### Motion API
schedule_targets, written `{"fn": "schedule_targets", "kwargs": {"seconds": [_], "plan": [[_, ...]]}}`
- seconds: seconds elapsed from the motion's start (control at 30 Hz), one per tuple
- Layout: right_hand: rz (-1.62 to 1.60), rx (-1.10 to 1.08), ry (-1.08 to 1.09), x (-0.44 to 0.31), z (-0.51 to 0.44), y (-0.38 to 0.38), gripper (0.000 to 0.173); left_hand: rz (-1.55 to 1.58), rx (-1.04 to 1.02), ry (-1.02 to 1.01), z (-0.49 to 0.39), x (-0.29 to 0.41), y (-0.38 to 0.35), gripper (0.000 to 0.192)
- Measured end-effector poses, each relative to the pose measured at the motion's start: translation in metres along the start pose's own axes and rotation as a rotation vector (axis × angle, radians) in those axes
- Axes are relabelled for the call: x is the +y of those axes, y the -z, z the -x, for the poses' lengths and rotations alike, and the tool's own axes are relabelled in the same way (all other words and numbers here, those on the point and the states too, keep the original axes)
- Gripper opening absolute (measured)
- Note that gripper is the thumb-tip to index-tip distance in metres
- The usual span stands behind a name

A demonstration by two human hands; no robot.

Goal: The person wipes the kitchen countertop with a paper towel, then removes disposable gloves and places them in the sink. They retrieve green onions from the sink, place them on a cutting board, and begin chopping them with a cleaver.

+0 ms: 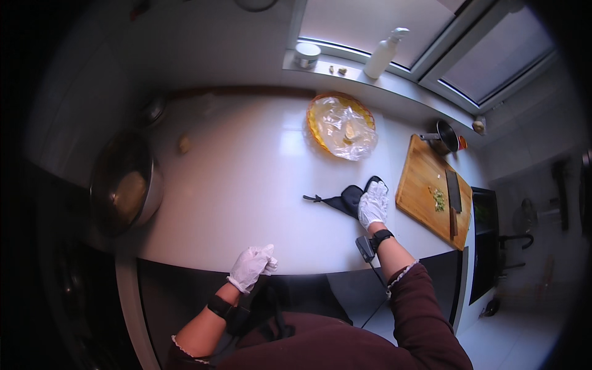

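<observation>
My right hand (373,204), in a white disposable glove, lies back-up over a black cloth item (344,201) on the white countertop (231,185). A narrow tapered end with a small knot points left from this cloth. My palm is hidden, so how firmly I hold the cloth cannot be seen. My left hand (252,267), gloved the same way, is at the counter's front edge with its fingers curled in; nothing shows in it. Beyond my right hand sits a round yellow-orange basket (316,131) covered by clear plastic film (342,125).
On the right, a wooden cutting board (416,171) carries a cleaver (453,190) and chopped greens (438,200), beside a small saucepan (446,135). A large metal bowl (150,194) stands left. The windowsill holds a spray bottle (381,58) and a white tub (307,55).
</observation>
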State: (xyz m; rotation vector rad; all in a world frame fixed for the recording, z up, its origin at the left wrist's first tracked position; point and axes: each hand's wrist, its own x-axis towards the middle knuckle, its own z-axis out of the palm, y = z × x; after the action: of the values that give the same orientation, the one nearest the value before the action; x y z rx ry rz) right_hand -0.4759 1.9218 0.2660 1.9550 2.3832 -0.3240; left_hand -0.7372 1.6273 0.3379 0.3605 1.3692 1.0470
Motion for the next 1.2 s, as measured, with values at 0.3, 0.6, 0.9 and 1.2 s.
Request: {"fn": "schedule_targets", "kwargs": {"seconds": [0.3, 0.6, 0.9, 1.2], "plan": [[0.017, -0.005, -0.147, 0.041, 0.091, -0.014, 0.068, -0.561, -0.242, -0.218, -0.059, 0.008, -0.07, 0.03], [-0.082, -0.173, -0.083, 0.036, 0.115, 0.012, 0.079, -1.396, -0.631, -0.768, -0.102, 0.013, -0.165, 0.066], [0.017, -0.151, 0.069, 0.044, 0.093, -0.009, 0.074, -1.584, -0.603, -0.592, -0.131, 0.004, -0.18, 0.074], [-0.005, -0.218, 0.174, 0.046, 0.051, 0.009, 0.071, -1.604, -0.553, -0.648, -0.161, 0.018, -0.19, 0.084]]}}
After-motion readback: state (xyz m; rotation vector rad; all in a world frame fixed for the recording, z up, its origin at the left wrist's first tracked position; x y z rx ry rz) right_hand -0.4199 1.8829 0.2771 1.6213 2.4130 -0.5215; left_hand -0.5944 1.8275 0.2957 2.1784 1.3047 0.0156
